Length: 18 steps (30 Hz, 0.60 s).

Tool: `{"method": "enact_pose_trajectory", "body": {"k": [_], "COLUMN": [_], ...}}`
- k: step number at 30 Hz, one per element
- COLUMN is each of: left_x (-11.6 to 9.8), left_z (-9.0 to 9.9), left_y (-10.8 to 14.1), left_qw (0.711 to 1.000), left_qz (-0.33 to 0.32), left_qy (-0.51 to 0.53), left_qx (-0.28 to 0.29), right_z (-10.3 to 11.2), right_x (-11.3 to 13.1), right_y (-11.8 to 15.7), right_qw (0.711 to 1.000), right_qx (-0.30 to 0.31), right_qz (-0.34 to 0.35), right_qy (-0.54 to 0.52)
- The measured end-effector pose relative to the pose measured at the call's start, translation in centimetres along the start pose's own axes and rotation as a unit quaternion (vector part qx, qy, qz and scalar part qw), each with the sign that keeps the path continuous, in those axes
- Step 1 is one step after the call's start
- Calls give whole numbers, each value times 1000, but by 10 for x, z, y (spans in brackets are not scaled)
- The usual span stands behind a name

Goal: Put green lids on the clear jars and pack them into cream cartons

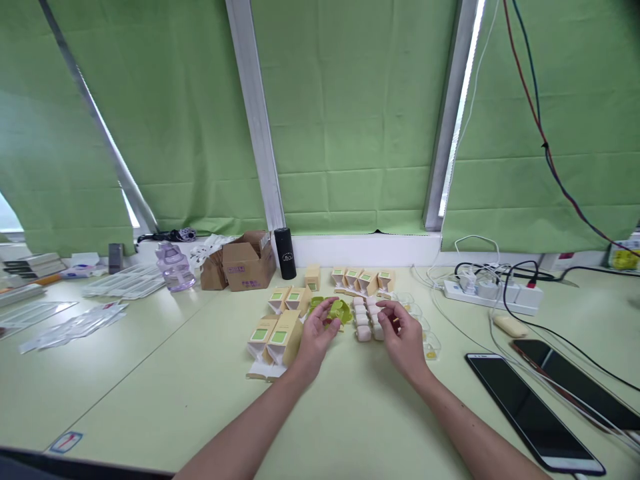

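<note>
My left hand (316,337) is open, palm turned inward, with fingers and thumb apart beside several glossy green plastic pieces (341,311). Some of the green pieces are partly hidden behind its fingers. My right hand (404,339) has its thumb and fingers curled together at the right side of two rows of small pale pink, rounded blocks (363,332). Whether anything sits in that pinch is hidden. Just right of it stand clear plastic cups (431,347), one showing something yellow inside. Open cream cartons with green labels (285,337) lie beside my left hand.
More cream cartons (369,283) stand behind the blocks. Further back are a cardboard box (249,263), a black cylinder (285,253) and a purple bottle (175,268). At right lie a phone (535,410), another dark phone (575,380), loose cables and a power strip (493,298).
</note>
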<state>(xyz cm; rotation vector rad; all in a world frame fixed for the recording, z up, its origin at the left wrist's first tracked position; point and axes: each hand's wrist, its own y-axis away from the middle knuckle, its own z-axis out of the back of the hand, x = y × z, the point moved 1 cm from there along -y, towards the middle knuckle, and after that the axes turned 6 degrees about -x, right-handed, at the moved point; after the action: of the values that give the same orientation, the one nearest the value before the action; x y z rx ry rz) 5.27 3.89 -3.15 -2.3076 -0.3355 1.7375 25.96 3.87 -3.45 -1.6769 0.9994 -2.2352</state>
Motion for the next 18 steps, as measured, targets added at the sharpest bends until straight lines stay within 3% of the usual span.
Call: {"method": "enact_pose_trajectory", "body": {"k": [3,8,18], "left_x": [-2,-2,1], "left_z": [0,3,6], "left_y": [-1,-3,-3], "left_qw": [999,994,991], "left_qz": [7,30,29], "left_qy": [46,99,127], "left_qx": [-13,-21,-8], "right_z": [-2,-8,-10], "right_x": [-4,-6,-1], "right_y": [0,6,10], "right_qw": [988,941,885], "right_qx": [24,104,167], "right_qz": [91,209,217], "right_qy": [120,246,377]}}
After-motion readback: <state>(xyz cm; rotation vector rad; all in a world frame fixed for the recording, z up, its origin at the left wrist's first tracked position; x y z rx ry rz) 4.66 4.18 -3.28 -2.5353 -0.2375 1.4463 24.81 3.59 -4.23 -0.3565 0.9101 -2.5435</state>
